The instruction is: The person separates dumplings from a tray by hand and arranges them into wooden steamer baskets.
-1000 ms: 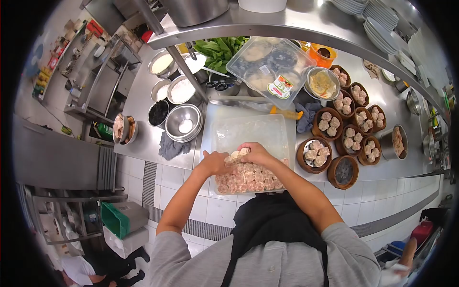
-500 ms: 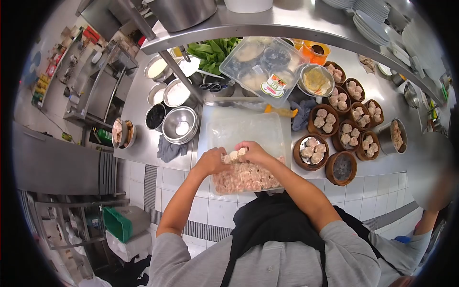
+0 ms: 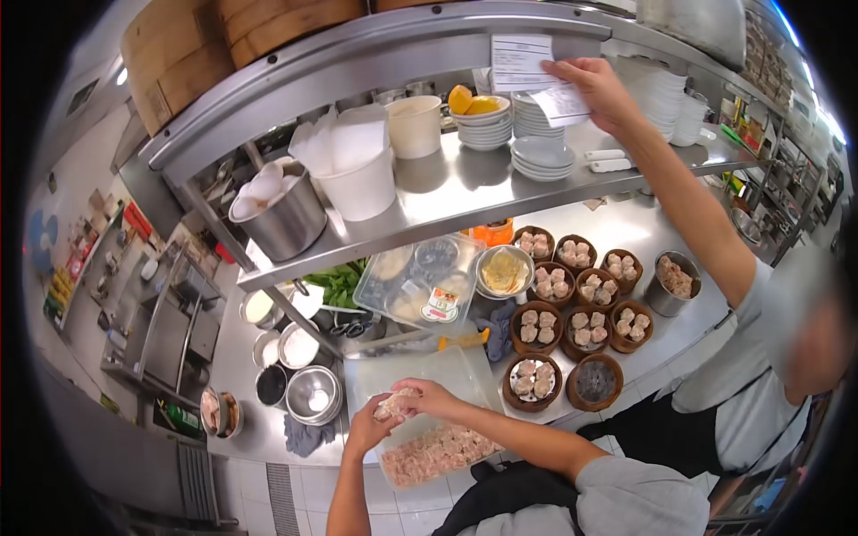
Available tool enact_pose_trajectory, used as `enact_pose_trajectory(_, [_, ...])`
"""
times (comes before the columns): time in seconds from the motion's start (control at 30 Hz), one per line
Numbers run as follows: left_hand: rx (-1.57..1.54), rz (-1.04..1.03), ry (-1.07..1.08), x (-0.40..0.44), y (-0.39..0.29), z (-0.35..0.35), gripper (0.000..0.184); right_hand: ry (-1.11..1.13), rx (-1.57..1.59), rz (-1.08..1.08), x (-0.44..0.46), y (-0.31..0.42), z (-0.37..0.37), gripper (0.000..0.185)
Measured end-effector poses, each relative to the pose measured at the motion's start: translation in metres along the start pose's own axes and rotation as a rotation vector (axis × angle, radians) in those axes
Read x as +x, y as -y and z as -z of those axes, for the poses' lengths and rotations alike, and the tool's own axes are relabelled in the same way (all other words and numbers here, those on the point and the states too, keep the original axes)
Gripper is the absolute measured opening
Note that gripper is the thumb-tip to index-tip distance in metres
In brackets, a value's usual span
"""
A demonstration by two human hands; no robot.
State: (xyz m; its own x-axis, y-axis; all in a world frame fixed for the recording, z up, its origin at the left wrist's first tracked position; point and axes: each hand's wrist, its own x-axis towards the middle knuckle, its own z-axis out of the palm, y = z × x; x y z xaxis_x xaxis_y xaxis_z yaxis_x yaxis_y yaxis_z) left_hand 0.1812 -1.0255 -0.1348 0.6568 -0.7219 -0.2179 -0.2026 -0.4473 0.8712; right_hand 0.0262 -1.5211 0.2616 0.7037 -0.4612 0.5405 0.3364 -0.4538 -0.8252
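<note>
Several pale siu mai dumplings (image 3: 391, 406) are bunched between my two hands, above a clear plastic tray (image 3: 465, 380). My left hand (image 3: 366, 429) curls round them from the left. From the right, my right hand (image 3: 429, 399) presses its fingers against the same bunch; its thumb side partly hides them. Rows of siu mai (image 3: 438, 454) fill the near part of the tray, while its far part shows bare plastic. Under the tray lies a white cutting board (image 3: 357, 373).
Round bamboo steamers (image 3: 534, 399) with siu mai stand at right, beside one holding none (image 3: 594, 382). Metal bowls (image 3: 315, 395) are at left. A shelf (image 3: 456, 192) overhangs the table. A co-worker's hand (image 3: 585, 89) reaches across with paper slips (image 3: 523, 64).
My view has tilted upward, bringing the shelf into sight. A co-worker's arm with paper slips now shows at upper right. My hands have come closer together round the dumplings.
</note>
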Motion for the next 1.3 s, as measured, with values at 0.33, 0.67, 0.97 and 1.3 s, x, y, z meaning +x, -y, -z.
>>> enact_pose_trajectory(0.33, [-0.444, -0.179, -0.154, 0.004, 0.000, -0.041, 0.052, 0.540, 0.224, -0.536, -0.301, -0.189, -0.316, 0.045])
enact_pose_trajectory(0.67, [-0.505, -0.128, 0.255, 0.002, 0.031, -0.045, 0.047, 0.872, 0.072, -0.562, -0.323, -0.183, -0.263, 0.045])
enact_pose_trajectory(0.97, [-0.682, 0.003, 0.125, -0.009, -0.008, -0.106, 0.044, 0.454, 0.062, -0.445, -0.378, -0.213, -0.230, 0.043])
enact_pose_trajectory(1.3, [-0.740, 0.161, -0.347, -0.020, -0.055, -0.202, 0.040, -0.238, -0.043, -0.580, -0.449, -0.203, -0.139, 0.051])
